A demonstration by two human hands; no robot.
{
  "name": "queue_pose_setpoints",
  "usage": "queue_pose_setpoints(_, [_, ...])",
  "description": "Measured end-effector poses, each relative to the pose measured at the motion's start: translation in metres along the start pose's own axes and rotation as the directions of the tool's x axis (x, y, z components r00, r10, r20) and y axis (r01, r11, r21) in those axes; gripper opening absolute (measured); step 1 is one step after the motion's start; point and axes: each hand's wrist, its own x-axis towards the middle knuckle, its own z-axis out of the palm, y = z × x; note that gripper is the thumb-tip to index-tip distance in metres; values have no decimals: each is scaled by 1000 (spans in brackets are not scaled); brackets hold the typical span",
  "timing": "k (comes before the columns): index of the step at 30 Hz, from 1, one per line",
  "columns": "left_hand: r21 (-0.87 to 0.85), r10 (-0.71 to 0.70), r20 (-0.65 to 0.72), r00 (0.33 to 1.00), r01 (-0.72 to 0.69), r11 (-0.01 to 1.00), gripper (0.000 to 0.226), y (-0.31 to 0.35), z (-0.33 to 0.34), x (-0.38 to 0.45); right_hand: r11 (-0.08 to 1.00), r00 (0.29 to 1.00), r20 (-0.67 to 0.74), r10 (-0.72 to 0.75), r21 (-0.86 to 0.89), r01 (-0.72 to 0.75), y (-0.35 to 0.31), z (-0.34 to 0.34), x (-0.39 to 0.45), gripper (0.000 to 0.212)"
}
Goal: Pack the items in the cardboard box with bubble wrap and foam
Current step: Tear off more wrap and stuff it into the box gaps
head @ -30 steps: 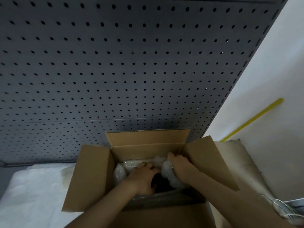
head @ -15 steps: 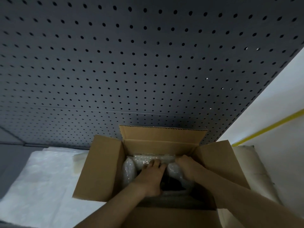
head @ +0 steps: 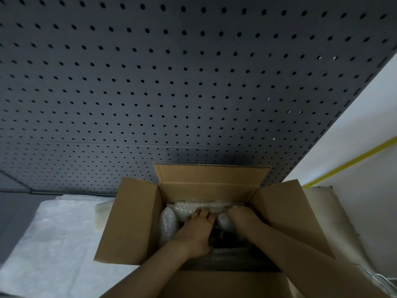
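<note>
An open cardboard box (head: 137, 220) stands in front of me with its flaps spread outward. Inside it lie bubble-wrapped items: one bundle (head: 168, 224) against the left wall and a long one (head: 189, 208) along the far wall. My left hand (head: 198, 232) reaches into the box, its fingers stretched forward and pressing on the long bundle. My right hand (head: 241, 218) is beside it, fingers curled down around a lump of bubble wrap (head: 223, 221). Between my hands a dark item (head: 219, 236) shows, mostly hidden.
A dark grey pegboard (head: 193, 93) rises right behind the box. A white foam sheet (head: 53, 237) lies on the surface to the left. Beige padding (head: 328, 211) lies to the right, below a yellow strip (head: 352, 160) on the white wall. Thin cables (head: 384, 280) lie at the bottom right.
My view has shifted, so the box sits further right. My left hand has slid forward onto the far bundle. My right hand has pushed its bubble wrap lower into the box.
</note>
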Motion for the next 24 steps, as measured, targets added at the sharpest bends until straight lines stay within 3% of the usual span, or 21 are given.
queue_pose_setpoints(2, [-3, 2, -5, 1000, -2, 1000, 87, 0, -1, -1, 1000, 1000, -30, -2, -17, 2, 3, -1, -4, 57])
queue_pose_setpoints(7, [-8, -12, -5, 1000, 12, 1000, 83, 3, -2, -1, 998, 961, -275, 15, -47, -29, 11, 3, -17, 31])
queue_pose_setpoints(16, [0, -55, 17, 998, 55, 998, 86, 5, -3, -2, 993, 972, -217, 92, 93, -73, 10, 9, -12, 30])
queue_pose_setpoints(24, [53, -74, 16, 997, 73, 996, 83, 11, -19, -13, 997, 948, -308, 79, 29, -73, 11, 4, -37, 29])
